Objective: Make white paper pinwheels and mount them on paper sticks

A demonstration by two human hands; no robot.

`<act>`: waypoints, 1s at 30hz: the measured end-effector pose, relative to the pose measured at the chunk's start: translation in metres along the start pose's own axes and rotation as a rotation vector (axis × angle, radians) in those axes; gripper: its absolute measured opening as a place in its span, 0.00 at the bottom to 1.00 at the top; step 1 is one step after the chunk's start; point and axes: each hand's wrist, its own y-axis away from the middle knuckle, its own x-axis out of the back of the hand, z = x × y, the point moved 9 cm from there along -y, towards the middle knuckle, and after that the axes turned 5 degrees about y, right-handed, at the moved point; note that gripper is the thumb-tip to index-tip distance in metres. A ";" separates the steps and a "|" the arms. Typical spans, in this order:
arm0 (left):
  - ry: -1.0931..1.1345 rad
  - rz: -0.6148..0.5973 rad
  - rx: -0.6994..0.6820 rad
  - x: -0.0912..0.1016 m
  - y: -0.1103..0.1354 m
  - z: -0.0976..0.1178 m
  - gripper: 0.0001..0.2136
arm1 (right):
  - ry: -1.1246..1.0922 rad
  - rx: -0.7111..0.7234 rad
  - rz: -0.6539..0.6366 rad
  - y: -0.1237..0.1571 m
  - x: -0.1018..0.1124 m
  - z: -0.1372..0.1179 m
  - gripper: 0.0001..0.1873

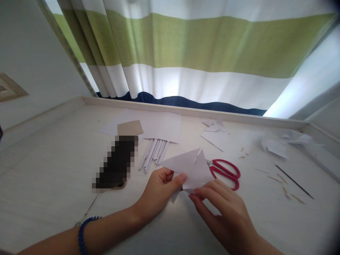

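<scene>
A white piece of paper [198, 170] with a few slits along its edges is held above the white table. My left hand [162, 184] pinches its left side, thumb on top and fingers underneath. At the lower right edge, my right hand [221, 205] grips the paper between thumb and fingers, where a corner looks folded or bent. Just behind the paper lie scissors with red handles [236, 170]; their blades are mostly hidden by it. Several rolled or folded paper sticks [154, 152] lie beyond my left hand.
White sheets [162, 124] and a beige card [130, 127] lie at the back. A blurred-out phone [117, 163] is at left. Paper scraps [212, 136], crumpled paper [276, 147], a thin dark stick [294, 180] and small wooden bits [285, 193] lie to the right. A raised ledge [186, 111] borders the table below the curtain.
</scene>
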 end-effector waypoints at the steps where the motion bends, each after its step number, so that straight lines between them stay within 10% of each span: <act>1: -0.008 -0.008 -0.009 -0.001 0.000 0.001 0.10 | -0.046 -0.055 -0.028 0.001 -0.002 0.005 0.01; 11: -0.045 -0.025 0.008 -0.003 0.001 -0.003 0.11 | -0.218 -0.467 -0.209 0.009 -0.017 0.042 0.07; 30: -0.070 -0.063 0.014 -0.006 0.000 -0.005 0.10 | -0.247 -0.500 -0.238 0.011 -0.021 0.044 0.06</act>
